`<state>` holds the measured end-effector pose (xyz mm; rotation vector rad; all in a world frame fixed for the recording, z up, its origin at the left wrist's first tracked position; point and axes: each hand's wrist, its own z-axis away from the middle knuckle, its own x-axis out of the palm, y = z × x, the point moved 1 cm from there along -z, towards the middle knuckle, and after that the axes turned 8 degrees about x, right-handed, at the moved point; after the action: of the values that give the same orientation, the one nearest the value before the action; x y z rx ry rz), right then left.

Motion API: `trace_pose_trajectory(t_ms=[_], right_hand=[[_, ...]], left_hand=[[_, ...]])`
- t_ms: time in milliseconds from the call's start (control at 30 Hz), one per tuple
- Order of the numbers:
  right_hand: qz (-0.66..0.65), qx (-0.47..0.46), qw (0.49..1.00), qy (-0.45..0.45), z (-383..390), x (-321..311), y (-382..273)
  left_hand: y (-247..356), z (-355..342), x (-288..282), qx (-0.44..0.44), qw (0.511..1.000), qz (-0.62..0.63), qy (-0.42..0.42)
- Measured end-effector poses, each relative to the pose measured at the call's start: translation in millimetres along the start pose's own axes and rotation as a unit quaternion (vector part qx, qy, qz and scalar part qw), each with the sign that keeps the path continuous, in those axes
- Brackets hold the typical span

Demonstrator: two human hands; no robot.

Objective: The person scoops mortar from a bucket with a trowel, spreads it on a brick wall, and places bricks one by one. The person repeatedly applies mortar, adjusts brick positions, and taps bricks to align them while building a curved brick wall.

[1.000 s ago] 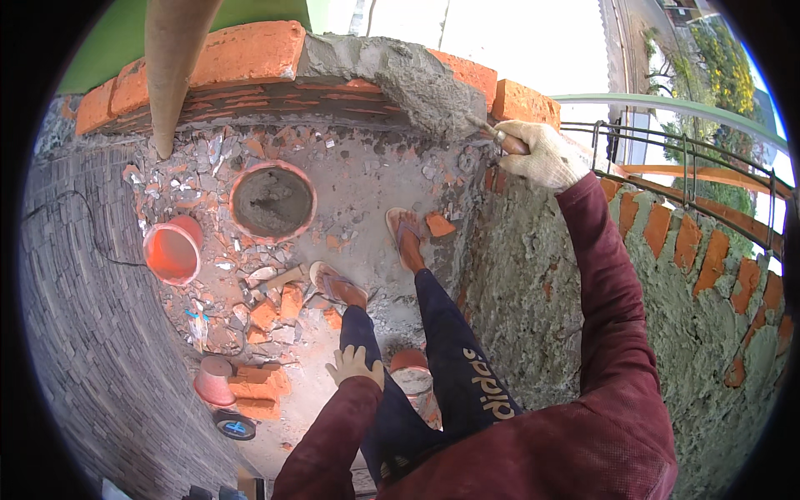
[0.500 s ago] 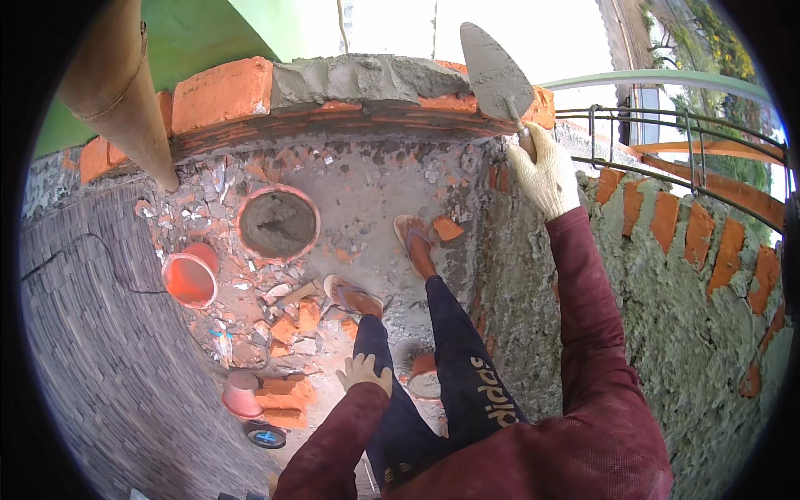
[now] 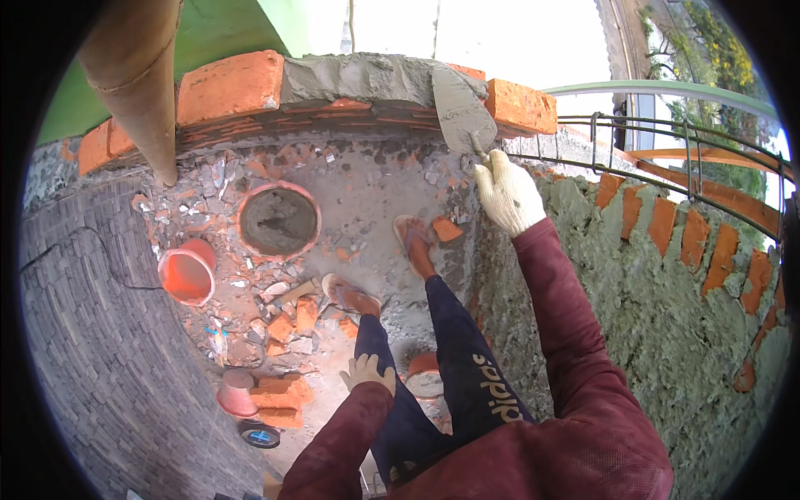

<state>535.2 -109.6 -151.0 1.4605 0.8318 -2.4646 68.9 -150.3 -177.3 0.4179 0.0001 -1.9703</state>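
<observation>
In a pale knitted glove, my right hand (image 3: pixel 510 193) grips the handle of a trowel (image 3: pixel 462 108). The blade is smeared with grey mortar and overlaps the front edge of the brick wall. A bed of wet mortar (image 3: pixel 362 79) covers the wall top, between an orange brick (image 3: pixel 232 86) on the left and another brick (image 3: pixel 522 107) right of the blade. My left hand (image 3: pixel 369 372), gloved too, rests on my left thigh with its fingers spread, holding nothing.
A bucket of mortar (image 3: pixel 279 220) and an orange bucket (image 3: pixel 187 272) stand on the rubble-strewn floor. Loose bricks (image 3: pixel 282 400) lie further back. A thick pole (image 3: pixel 137 92) leans at the upper left. Steel rebar (image 3: pixel 687 158) juts out right, above a rough mortared wall (image 3: pixel 600 275).
My right hand has moved left and toward me, bringing the trowel from the wall's right end to the edge of the mortar bed. The left hand stays on my thigh.
</observation>
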Motion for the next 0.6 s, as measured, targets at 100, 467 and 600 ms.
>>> trace_pose_trajectory(t_ms=[100,467,600], right_hand=[[0.042,-0.022,0.999,0.0,-17.2,5.9,-15.4],[0.024,0.078,0.997,0.003,-13.8,-18.6,56.6],[-0.005,0.052,0.998,0.026,34.8,-34.7,32.2]], left_hand=[[-2.5,0.0,2.2,0.007,1.0,0.005,0.01],[-8.5,1.7,7.0,0.015,0.999,0.028,0.005],[-11.2,3.7,12.8,0.006,0.998,0.058,0.001]])
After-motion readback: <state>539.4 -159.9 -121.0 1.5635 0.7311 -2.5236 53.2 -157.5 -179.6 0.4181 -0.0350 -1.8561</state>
